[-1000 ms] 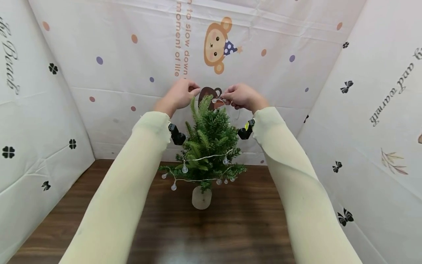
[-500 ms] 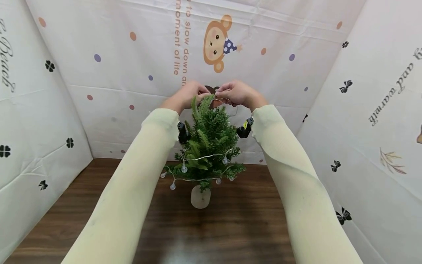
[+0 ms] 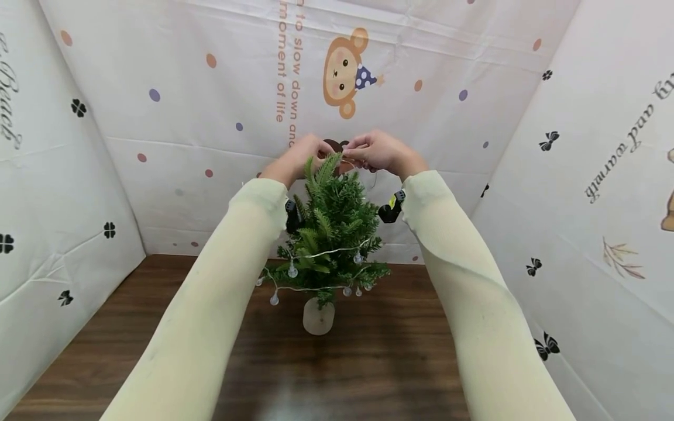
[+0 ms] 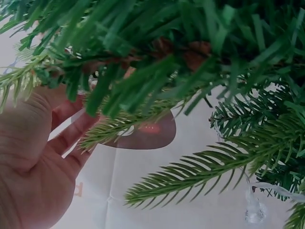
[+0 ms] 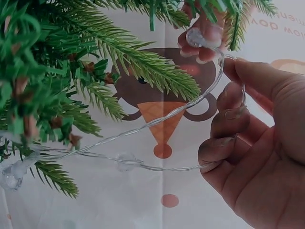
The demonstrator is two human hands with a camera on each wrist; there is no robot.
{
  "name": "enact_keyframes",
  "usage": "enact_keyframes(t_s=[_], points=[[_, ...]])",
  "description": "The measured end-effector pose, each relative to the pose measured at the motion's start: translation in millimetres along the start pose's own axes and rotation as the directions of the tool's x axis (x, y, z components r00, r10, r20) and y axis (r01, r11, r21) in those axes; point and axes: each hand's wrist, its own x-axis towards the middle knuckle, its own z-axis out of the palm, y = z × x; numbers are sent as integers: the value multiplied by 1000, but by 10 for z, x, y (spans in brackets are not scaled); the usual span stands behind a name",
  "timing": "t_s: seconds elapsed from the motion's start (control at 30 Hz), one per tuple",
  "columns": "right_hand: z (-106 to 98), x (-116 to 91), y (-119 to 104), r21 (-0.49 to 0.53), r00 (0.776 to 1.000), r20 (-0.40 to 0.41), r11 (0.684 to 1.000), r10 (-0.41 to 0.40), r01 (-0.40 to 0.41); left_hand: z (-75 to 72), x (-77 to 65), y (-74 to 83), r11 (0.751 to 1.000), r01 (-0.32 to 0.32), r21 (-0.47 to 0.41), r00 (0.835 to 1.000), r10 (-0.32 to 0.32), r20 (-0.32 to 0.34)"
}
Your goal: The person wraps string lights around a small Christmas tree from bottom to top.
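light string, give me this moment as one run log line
right hand: holds light string | left hand: at a bulb, grip unclear | tree: upright, light string across lower branches

1. Left hand [image 4: 43,171]: fingertips lost behind branches [image 4: 133,90], left wrist view; hold unreadable.
2. Brown printed face [image 4: 162,136]: top behind same branches.
3. Middle bulb [image 5: 126,163]: blurred, right wrist view.
4. Both sleeves [image 3: 184,310]: cut off by bottom edge, head view.
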Motion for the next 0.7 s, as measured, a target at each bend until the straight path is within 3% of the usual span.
enact_keyframes(t_s=[0.27,0.5,0.7], points=[[-109,-48,118,-96,1000,5,995,-15,15,-17,-42,-1,997,-22,74,999,25,-30],[-311,-202,414,-137,999,-19,990,30,-33,-32,-48,-3,994,-45,95,998,48,-36],[-410,-333,715,-15,994,-27,994,103,-104,-10,-38,-18,993,-35,108,999,39,-33]])
